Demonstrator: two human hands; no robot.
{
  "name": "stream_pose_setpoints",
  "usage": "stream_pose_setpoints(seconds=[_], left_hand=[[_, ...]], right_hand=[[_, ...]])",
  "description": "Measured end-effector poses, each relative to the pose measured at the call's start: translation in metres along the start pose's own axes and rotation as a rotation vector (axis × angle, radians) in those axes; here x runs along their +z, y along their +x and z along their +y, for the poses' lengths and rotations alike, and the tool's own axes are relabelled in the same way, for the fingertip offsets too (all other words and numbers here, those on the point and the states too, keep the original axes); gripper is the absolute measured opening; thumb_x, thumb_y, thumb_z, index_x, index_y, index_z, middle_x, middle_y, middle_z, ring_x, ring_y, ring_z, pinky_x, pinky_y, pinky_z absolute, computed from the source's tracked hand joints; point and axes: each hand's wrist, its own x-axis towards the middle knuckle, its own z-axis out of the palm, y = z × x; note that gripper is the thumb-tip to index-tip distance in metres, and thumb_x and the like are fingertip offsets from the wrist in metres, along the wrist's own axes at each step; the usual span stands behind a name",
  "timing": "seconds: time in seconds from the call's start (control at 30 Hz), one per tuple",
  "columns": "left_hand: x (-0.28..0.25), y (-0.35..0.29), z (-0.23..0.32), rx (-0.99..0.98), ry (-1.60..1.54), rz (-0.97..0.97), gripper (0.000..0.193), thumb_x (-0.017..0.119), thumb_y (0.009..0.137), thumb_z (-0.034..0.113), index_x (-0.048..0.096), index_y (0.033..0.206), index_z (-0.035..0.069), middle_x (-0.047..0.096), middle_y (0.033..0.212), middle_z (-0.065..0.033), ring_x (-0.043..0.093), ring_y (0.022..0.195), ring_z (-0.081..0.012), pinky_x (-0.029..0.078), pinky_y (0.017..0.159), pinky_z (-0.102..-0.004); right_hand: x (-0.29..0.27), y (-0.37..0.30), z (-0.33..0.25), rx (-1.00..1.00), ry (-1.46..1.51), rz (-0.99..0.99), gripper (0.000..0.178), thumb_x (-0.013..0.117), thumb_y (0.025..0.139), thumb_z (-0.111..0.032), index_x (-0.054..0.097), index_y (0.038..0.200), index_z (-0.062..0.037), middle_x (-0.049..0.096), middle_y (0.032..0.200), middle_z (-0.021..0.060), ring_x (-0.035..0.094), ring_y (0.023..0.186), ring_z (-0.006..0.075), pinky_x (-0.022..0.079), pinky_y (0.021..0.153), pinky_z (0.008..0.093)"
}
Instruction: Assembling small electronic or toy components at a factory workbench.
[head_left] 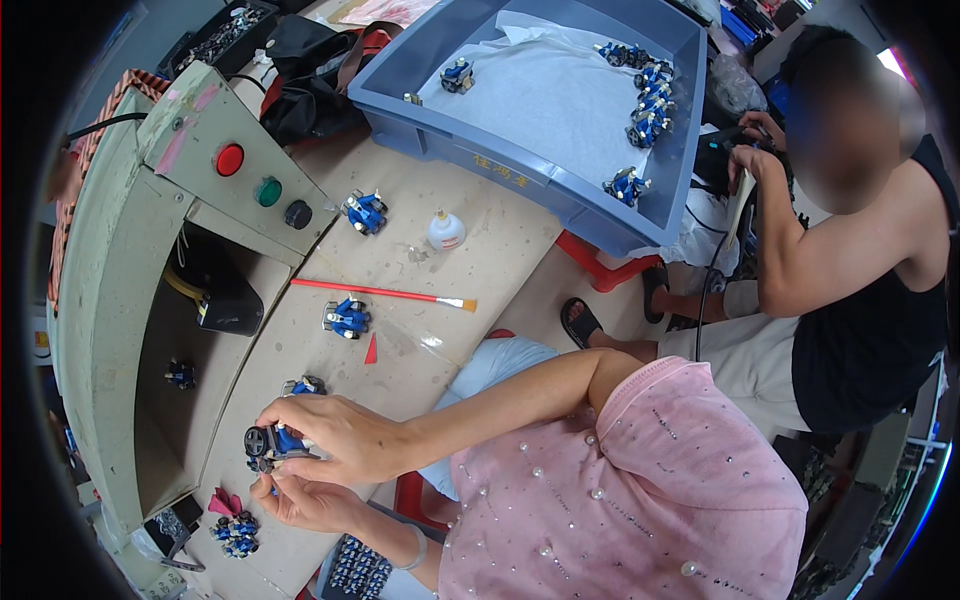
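Note:
A small toy vehicle with dark wheels and a blue-and-white figure [262, 442] is held over the left part of the bench. My right hand [350, 435] grips it from above, with thumb and fingers around its side. From below, the fingertips of my left hand [300, 500] pinch its lower edge. Just behind my right hand sits another blue toy [303, 385], partly covered. Similar toys [347, 317] [365, 212] stand farther along the bench. A cluster of blue toys [234, 535] lies near my left hand, beside a dark pink scrap [225, 502].
A red-handled brush [380, 291], a white squeeze bottle [446, 231] and a red triangular piece [371, 349] lie on the bench. A pale green machine [120, 250] with buttons stands left. A blue-grey bin [450, 155] holds several toys. A co-worker [860, 240] sits at the right.

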Motion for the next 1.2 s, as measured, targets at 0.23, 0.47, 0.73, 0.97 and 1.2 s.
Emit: stream_pose_setpoints(seconds=[0.23,0.47,0.73,0.97,1.2], left_hand=[[0.012,0.002,-0.004,-0.01,0.001,0.015,0.008,0.049,0.093,0.004,0.051,0.101,0.004,0.058,0.092,-0.0082,0.06,0.082,-0.0132,0.049,0.072,-0.0253],[-0.001,-0.002,0.005,0.105,0.056,0.097,0.007,0.053,0.09,0.006,0.052,0.096,0.003,0.058,0.089,-0.0087,0.059,0.079,-0.0146,0.05,0.07,-0.027],[0.031,-0.005,0.003,0.014,-0.16,-0.006,0.016,0.065,0.082,-0.003,0.055,0.094,-0.003,0.054,0.12,-0.0316,0.054,0.115,-0.031,0.045,0.094,-0.038],[0.01,-0.008,0.01,0.095,-0.142,-0.029,0.013,0.06,0.084,-0.007,0.053,0.094,-0.005,0.052,0.121,-0.0337,0.051,0.118,-0.031,0.046,0.093,-0.0395],[0.009,-0.005,0.001,0.023,-0.256,-0.016,0.018,0.061,0.085,-0.004,0.051,0.099,-0.002,0.051,0.124,-0.0315,0.053,0.116,-0.0268,0.046,0.093,-0.036]], right_hand=[[-0.006,0.004,0.002,0.008,-0.017,0.016,0.043,0.065,0.079,-0.016,0.047,0.114,0.0018,0.058,0.104,0.0195,0.058,0.097,0.0356,0.046,0.082,0.0401],[0.005,0.007,-0.004,0.079,0.083,-0.076,0.043,0.065,0.08,-0.013,0.049,0.116,0.002,0.058,0.108,0.0185,0.058,0.101,0.0303,0.046,0.085,0.0355],[-0.007,0.003,0.001,0.038,0.009,-0.036,0.044,0.065,0.08,-0.004,0.049,0.12,0.0038,0.059,0.111,0.0135,0.058,0.099,0.0171,0.047,0.085,0.0298],[0.01,0.001,0.002,0.065,0.031,-0.138,0.046,0.064,0.08,-0.003,0.047,0.122,0.0038,0.057,0.111,0.0136,0.058,0.096,0.0163,0.047,0.082,0.0288],[0.012,0.004,0.005,0.046,-0.137,-0.133,0.045,0.065,0.08,-0.005,0.049,0.121,0.003,0.059,0.108,0.0134,0.059,0.093,0.0172,0.047,0.081,0.0286]])
